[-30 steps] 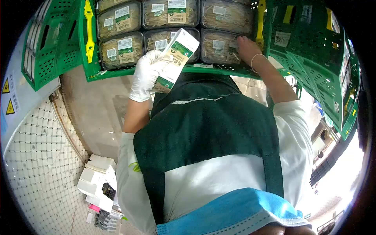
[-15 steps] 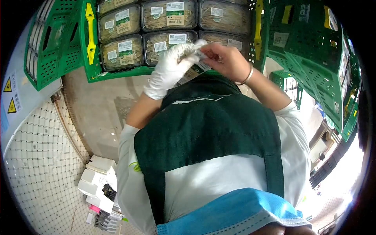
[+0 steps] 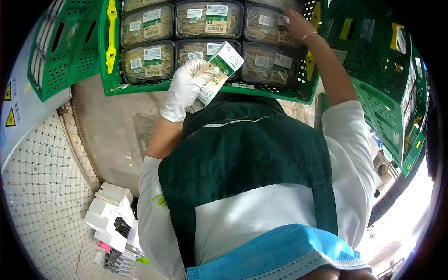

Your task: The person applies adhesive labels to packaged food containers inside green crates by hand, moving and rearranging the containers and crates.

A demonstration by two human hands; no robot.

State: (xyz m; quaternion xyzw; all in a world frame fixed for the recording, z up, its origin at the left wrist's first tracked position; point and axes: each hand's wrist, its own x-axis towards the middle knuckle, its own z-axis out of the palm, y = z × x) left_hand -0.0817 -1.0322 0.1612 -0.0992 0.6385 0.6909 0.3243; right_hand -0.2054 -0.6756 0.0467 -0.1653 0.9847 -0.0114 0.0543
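In the head view, my left hand (image 3: 186, 86), in a white glove, is closed around a folded strip of printed labels (image 3: 223, 67), white, green and tan. The strip is above the near edge of a green crate (image 3: 182, 86). My bare right hand (image 3: 298, 27) reaches to the crate's right side, fingers stretched out over a clear-lidded pack (image 3: 263, 29) of pale, thin strands. Its fingertips touch a green and tan label (image 3: 283, 34) on that lid; the hand covers part of it. Other packs (image 3: 147, 61) lie in rows, several with the same labels.
Green crates stand at the left (image 3: 63, 51) and the right (image 3: 373, 60), close to my arms. White boxes (image 3: 109, 210) are on the floor at lower left. A panel with yellow warning signs (image 3: 10, 117) is at the far left.
My right hand has moved from beside my left hand to the right-hand pack, where a green and tan label now shows. My left hand has moved slightly down and left with the label strip.
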